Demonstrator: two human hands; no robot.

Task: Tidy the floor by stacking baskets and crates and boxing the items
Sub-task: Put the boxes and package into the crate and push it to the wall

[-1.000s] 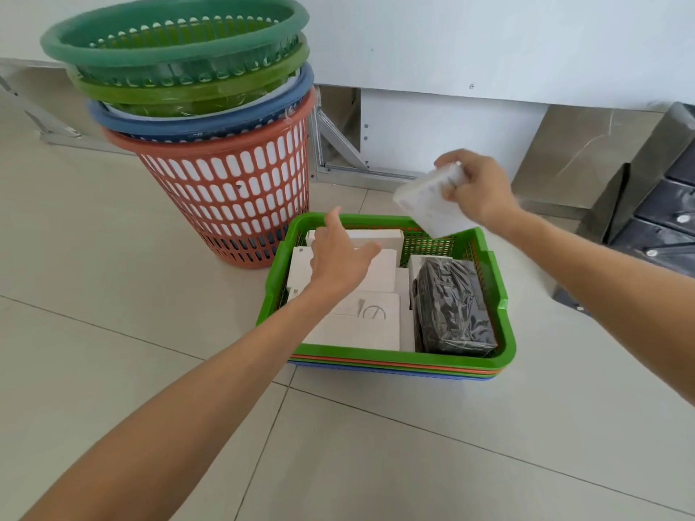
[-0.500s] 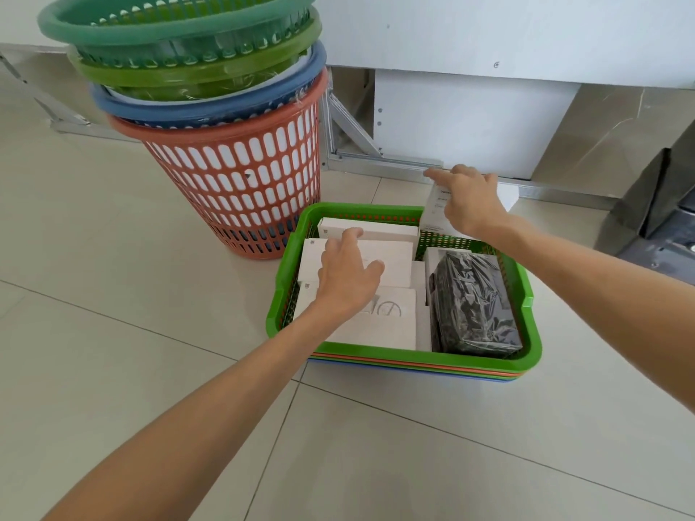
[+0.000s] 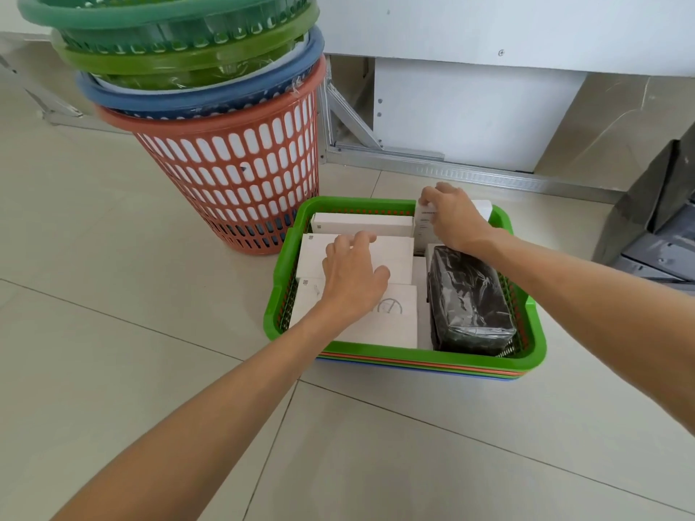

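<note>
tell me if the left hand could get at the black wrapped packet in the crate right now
Probably yes. The black wrapped packet lies uncovered along the right side of the green crate, and the left hand rests on the white boxes just beside it. The right hand is farther back, holding a white box.

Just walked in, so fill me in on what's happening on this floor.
A person is packing boxes into a green crate on the floor. The right hand grips a white box at the crate's far corner; the left hand rests on flat white boxes inside. A black wrapped package lies alongside. Stacked baskets stand nearby.
</note>
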